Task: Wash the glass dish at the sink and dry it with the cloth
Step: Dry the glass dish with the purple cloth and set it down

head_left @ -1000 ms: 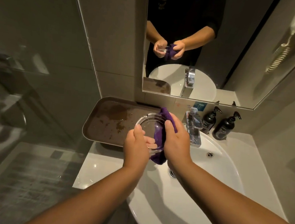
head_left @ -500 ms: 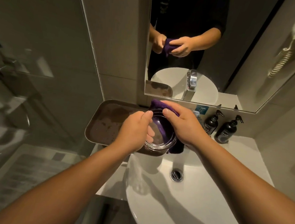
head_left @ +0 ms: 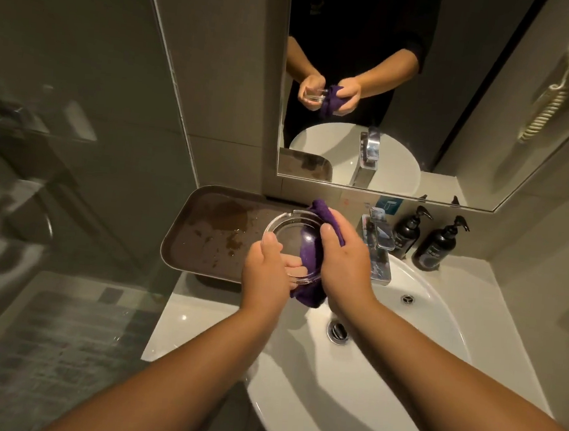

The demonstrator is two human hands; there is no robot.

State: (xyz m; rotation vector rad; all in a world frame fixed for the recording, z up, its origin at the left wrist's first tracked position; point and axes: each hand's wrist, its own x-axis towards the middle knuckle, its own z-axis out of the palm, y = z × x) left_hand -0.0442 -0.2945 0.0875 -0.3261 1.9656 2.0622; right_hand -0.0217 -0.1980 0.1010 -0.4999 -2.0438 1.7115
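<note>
A round clear glass dish is held tilted above the left edge of the white sink. My left hand grips its near rim, thumb on top and fingers showing through the glass. My right hand presses a purple cloth against the dish's right side, the thumb inside the bowl. One end of the cloth sticks out above the hand and the other hangs below the dish.
A brown tray with wet stains sits left of the sink, behind the dish. The chrome tap stands just right of my right hand, two dark pump bottles beyond it. A mirror hangs above; a glass shower screen stands left.
The dish has tipped back so its open side faces me, and my right hand has moved round from the far rim to the right side, with the cloth following.
</note>
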